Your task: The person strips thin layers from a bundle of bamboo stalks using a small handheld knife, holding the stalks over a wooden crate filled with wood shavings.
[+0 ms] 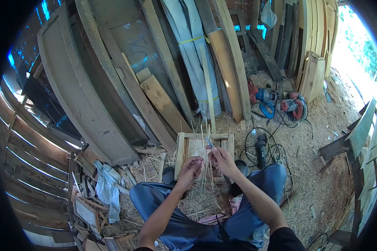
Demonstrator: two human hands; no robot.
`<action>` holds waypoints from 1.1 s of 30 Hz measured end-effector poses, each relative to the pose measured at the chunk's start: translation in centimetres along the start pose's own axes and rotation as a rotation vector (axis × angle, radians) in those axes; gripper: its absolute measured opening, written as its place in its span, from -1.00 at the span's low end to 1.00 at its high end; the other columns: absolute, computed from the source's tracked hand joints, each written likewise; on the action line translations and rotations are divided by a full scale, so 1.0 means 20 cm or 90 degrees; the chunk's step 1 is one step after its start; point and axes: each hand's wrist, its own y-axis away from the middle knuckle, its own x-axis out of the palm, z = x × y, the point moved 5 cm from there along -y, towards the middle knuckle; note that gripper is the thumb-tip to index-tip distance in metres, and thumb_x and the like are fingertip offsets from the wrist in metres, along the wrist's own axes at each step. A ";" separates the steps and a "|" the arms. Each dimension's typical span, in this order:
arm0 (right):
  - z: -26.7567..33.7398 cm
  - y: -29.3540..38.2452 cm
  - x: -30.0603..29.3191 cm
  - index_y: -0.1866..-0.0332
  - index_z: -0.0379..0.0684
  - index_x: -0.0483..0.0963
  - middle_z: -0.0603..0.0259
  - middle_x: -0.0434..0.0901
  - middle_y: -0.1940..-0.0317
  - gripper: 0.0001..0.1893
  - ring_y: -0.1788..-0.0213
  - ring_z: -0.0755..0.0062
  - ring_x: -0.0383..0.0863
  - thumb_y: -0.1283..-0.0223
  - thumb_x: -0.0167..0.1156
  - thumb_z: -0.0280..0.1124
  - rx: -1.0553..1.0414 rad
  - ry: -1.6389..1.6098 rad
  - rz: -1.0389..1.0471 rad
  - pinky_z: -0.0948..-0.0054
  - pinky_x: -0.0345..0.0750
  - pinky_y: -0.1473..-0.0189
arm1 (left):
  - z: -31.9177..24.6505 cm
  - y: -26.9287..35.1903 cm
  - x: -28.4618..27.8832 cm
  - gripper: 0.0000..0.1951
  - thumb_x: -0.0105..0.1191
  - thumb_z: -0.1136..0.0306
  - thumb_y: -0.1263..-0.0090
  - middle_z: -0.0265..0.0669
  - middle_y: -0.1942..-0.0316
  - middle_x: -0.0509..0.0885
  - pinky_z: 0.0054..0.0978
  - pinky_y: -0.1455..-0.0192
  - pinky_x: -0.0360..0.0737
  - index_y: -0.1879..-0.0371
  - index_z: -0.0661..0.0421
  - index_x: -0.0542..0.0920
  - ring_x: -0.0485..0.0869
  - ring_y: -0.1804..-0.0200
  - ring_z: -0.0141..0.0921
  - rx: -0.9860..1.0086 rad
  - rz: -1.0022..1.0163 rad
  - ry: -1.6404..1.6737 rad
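My right hand (222, 160) grips a knife, and its pale blade (209, 142) points up and away from me. Beside it on the left, my left hand (190, 172) has its fingertips pinched on a thin strip of wood or bamboo (202, 147). The strip is so fine that its full length is hard to follow. Under both hands is a low wooden frame (179, 150) with slats, standing on the floor between my feet. Several more thin strips (210, 180) lie across it, pointing away from me.
Boards and door panels (81, 94) lean along the far wall, with a tied pale sheet bundle (191, 53). An angle grinder (261, 149) with coiled cord and a red circular saw (295, 106) sit on the shavings-covered floor (317, 175). Wood scraps (86, 213) pile at left.
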 end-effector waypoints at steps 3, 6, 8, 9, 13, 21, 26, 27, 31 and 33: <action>0.04 0.03 0.04 -0.09 -0.26 0.44 0.45 0.39 0.57 -0.69 0.62 0.77 0.22 -0.49 -0.16 -0.32 0.098 0.032 0.144 0.70 0.20 0.60 | -0.02 0.00 -0.02 -0.81 0.03 0.36 -0.45 -0.52 0.55 0.39 -0.68 0.62 0.07 0.07 0.16 0.56 0.23 0.59 -0.68 0.024 0.000 -0.047; 0.01 0.03 0.03 -0.12 -0.27 0.41 0.44 0.36 0.56 -0.66 0.66 0.75 0.17 -0.51 -0.19 -0.27 0.169 0.055 0.203 0.68 0.17 0.63 | 0.01 0.01 -0.01 -0.80 0.04 0.36 -0.45 -0.52 0.55 0.41 -0.69 0.60 0.09 0.05 0.17 0.59 0.24 0.58 -0.69 0.017 0.022 -0.106; 0.05 0.00 -0.05 -0.10 -0.26 0.42 0.44 0.35 0.57 -0.66 0.68 0.75 0.15 -0.50 -0.18 -0.26 0.200 -0.056 0.179 0.67 0.17 0.64 | 0.02 0.02 0.00 -0.79 0.06 0.36 -0.44 -0.51 0.55 0.42 -0.71 0.60 0.11 0.06 0.17 0.60 0.25 0.58 -0.69 0.014 0.017 -0.136; 0.06 -0.01 -0.09 -0.09 -0.25 0.43 0.45 0.34 0.58 -0.66 0.69 0.75 0.14 -0.50 -0.17 -0.24 0.225 -0.165 0.160 0.66 0.16 0.66 | 0.00 0.03 0.01 -0.80 0.05 0.39 -0.44 -0.50 0.54 0.45 -0.69 0.56 0.21 0.05 0.18 0.60 0.32 0.55 -0.68 0.040 0.001 -0.197; 0.04 0.03 -0.04 -0.05 -0.25 0.44 0.38 0.37 0.59 -0.70 0.69 0.73 0.21 -0.48 -0.16 -0.30 0.249 -0.057 0.187 0.68 0.14 0.71 | -0.08 0.06 0.03 -0.84 0.10 0.47 -0.36 -0.39 0.52 0.53 -0.65 0.43 0.43 0.12 0.20 0.60 0.50 0.52 -0.57 0.284 -0.088 -0.514; 0.07 -0.03 -0.16 -0.08 -0.25 0.46 0.38 0.41 0.56 -0.70 0.71 0.73 0.20 -0.47 -0.11 -0.30 0.221 -0.202 0.115 0.70 0.13 0.70 | -0.19 0.16 0.14 -0.86 0.19 0.56 -0.20 -0.18 0.41 0.58 -0.45 0.46 0.53 0.26 0.19 0.59 0.61 0.49 -0.29 0.550 -0.154 -0.746; 0.05 0.09 0.04 -0.08 -0.24 0.47 0.41 0.41 0.55 -0.67 0.68 0.76 0.15 -0.47 -0.09 -0.23 0.237 -0.081 0.199 0.73 0.16 0.65 | -0.20 0.16 0.20 -0.84 0.21 0.52 -0.16 -0.21 0.45 0.54 -0.36 0.50 0.54 0.27 0.13 0.59 0.60 0.53 -0.23 0.607 -0.147 -0.833; 0.04 0.08 0.04 -0.08 -0.24 0.47 0.41 0.41 0.55 -0.67 0.68 0.76 0.15 -0.47 -0.09 -0.23 0.237 -0.084 0.198 0.73 0.16 0.65 | -0.20 0.17 0.21 -0.83 0.21 0.52 -0.15 -0.23 0.46 0.53 -0.36 0.51 0.54 0.27 0.13 0.59 0.60 0.53 -0.24 0.621 -0.145 -0.849; 0.07 0.03 -0.08 0.02 -0.35 0.47 0.41 0.41 0.55 -0.64 0.67 0.77 0.16 -0.46 -0.06 -0.22 0.276 -0.079 0.106 0.71 0.16 0.67 | -0.19 0.16 0.20 -0.81 0.22 0.53 -0.14 -0.26 0.46 0.53 -0.36 0.51 0.54 0.26 0.13 0.57 0.60 0.54 -0.26 0.618 -0.137 -0.883; 0.07 0.01 -0.13 0.08 -0.36 0.48 0.41 0.41 0.54 -0.64 0.68 0.76 0.17 -0.45 -0.04 -0.21 0.245 -0.138 0.121 0.71 0.17 0.66 | -0.18 0.17 0.18 -0.81 0.22 0.53 -0.14 -0.26 0.47 0.53 -0.37 0.52 0.54 0.27 0.13 0.57 0.60 0.54 -0.26 0.609 -0.132 -0.861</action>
